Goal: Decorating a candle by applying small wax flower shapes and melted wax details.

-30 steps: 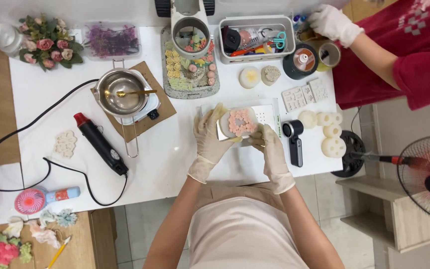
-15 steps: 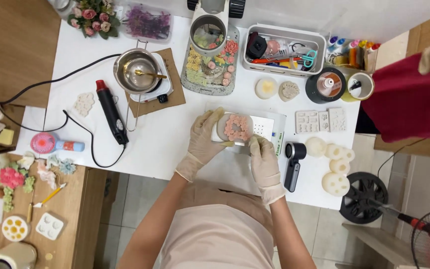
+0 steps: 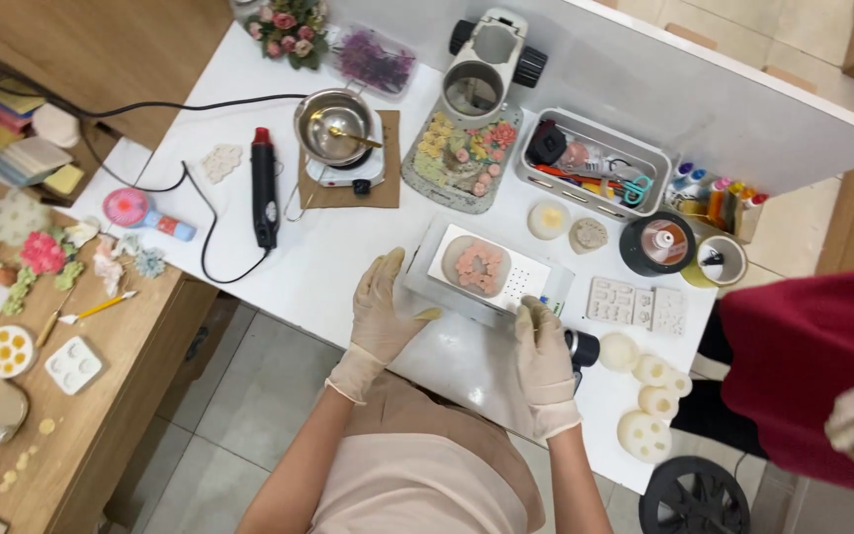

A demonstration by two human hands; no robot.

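**Head view: gloved hands steady a scale carrying a pink flower mould**

Big white desk (image 3: 348, 267) first, crowded with craft gear. At its near edge sits a flat grey scale (image 3: 491, 282), and on it an oval mould (image 3: 476, 267) already filled with pink flower shapes, so pouring looks done and unmoulding is left, I'd judge. Left hand (image 3: 384, 311) lies at the scale's left end, fingers spread and released, touching rather than gripping. Right hand (image 3: 543, 341) rests at its right corner, fingers loosely curled, holding nothing. Just beyond, small white silicone moulds (image 3: 644, 400) wait.
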